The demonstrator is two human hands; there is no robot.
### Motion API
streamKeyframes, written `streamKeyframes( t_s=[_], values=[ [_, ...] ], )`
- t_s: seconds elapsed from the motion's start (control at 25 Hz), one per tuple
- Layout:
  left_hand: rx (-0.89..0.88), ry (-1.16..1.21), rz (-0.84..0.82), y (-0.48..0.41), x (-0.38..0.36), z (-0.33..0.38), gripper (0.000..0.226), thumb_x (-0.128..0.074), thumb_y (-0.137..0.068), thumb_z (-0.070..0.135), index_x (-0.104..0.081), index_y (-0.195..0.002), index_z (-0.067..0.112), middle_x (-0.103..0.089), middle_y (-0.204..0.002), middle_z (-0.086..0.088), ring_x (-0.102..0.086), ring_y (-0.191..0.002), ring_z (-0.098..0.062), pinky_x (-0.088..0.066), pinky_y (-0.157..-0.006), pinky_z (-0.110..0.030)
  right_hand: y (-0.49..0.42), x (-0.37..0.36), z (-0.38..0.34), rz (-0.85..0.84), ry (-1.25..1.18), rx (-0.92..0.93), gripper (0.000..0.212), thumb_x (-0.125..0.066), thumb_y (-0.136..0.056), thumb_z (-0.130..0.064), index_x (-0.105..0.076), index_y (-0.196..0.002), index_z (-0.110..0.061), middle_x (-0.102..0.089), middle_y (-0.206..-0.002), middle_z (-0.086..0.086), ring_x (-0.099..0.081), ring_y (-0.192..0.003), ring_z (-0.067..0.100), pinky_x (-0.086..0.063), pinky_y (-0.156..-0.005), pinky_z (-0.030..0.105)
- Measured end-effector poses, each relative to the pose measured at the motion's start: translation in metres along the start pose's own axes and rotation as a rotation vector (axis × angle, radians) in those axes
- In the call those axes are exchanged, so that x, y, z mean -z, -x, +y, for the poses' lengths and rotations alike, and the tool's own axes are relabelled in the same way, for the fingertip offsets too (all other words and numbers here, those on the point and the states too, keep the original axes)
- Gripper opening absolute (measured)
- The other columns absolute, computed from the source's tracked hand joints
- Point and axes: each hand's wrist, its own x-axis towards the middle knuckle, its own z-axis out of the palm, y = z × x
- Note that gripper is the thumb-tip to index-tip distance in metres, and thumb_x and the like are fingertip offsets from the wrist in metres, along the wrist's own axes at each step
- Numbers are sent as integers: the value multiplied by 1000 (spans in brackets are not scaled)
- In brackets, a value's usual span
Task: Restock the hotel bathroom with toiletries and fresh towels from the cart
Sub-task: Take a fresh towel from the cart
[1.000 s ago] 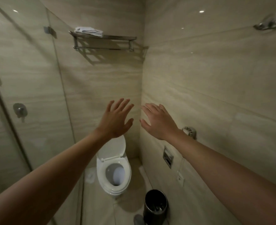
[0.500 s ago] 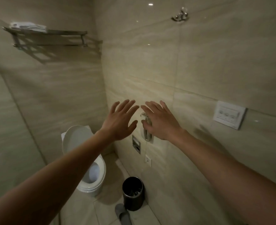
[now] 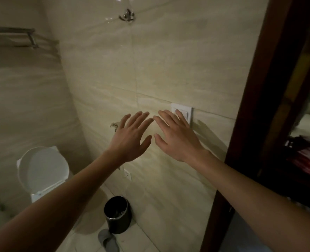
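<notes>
You hold both hands up before the tiled wall, fingers (image 3: 137,119) straight and spread, with nothing in them. Your right hand (image 3: 177,139) overlaps the white switch plate (image 3: 184,110); whether it touches is unclear. Your left hand (image 3: 130,140) is just left of the plate. Right of the plate, past the dark door frame (image 3: 256,106), blurred red and white packs (image 3: 307,160) lie on dim shelves. Below and left of the plate stands a black bin (image 3: 117,213), its contents unclear. High to the plate's far left is the metal towel rack (image 3: 14,33).
</notes>
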Motion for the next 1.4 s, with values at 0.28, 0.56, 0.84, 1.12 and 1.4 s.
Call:
streamKeyframes(
  t_s=[0.28,0.56,0.84,1.12,1.4],
  values=[
    [-18,69,70,20,4,50,62,-32,-101,52,-36,-154,18,-29,-164,-2,-19,-153,-23,-15,-123,-50,59,18,16,4,-11,-77,59,-35,-103,-45,-34,-155,-15,-30,-162,6,-17,-152,21,-3,-126,44],
    [-135,198,70,50,-12,83,60,-36,-101,52,-37,-153,20,-28,-164,-1,-18,-154,-22,-11,-125,-47,104,23,1,-7,8,-197,58,-38,-103,-43,-34,-154,-15,-30,-162,5,-18,-152,19,-6,-126,43],
    [-285,370,84,58,-24,146,54,-45,-101,40,-43,-150,18,-35,-161,-3,-25,-152,-23,-19,-122,-48,177,33,9,-10,70,-317,53,-45,-103,-36,-42,-150,-12,-40,-157,6,-29,-148,20,-15,-125,41],
    [-451,306,107,37,-29,223,52,-44,-102,39,-45,-149,17,-33,-162,-6,-18,-154,-24,-17,-123,-50,243,48,75,13,100,-416,54,-40,-103,-40,-44,-150,-13,-42,-156,6,-32,-147,21,-18,-125,41],
    [-514,394,34,-14,-58,351,55,-56,-94,24,-47,-148,15,-39,-158,-8,-28,-150,-26,-23,-121,-48,326,52,178,7,57,-475,55,-46,-97,-34,-51,-143,-4,-51,-148,13,-44,-140,28,-27,-121,47]
  ],
)
